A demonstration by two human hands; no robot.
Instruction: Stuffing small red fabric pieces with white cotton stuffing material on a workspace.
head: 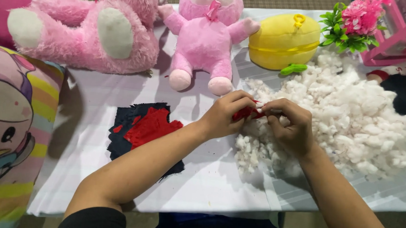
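Pinching a small red fabric piece (245, 112) — left hand (224, 116) and right hand (291, 127) fingers both clamped on it, over white stuffing pile (349, 111); pink plush (206, 36) at 12 o'clock.

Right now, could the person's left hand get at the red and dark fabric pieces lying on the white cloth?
Probably yes. The fabric pieces lie flat and uncovered just beside the left forearm, nothing between. But the left hand is busy pinching a small red piece together with the right hand.
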